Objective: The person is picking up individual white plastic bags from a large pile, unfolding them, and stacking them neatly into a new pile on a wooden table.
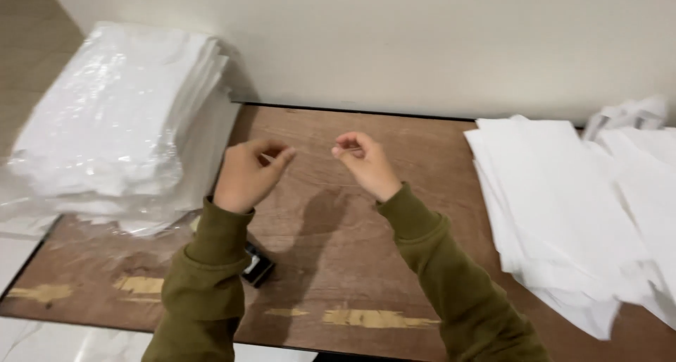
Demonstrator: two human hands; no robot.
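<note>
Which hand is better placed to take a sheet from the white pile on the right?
Probably the right hand: it hangs nearer the loose white sheets; the left hand is closer to the wrapped stack.

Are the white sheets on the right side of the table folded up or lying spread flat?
Spread flat: the white sheets lie loosely overlapped in an untidy pile, hanging over the table edge.

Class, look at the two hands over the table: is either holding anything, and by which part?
Cannot be told: left hand and right hand pinch fingertips, but nothing clearly shows between them.
</note>
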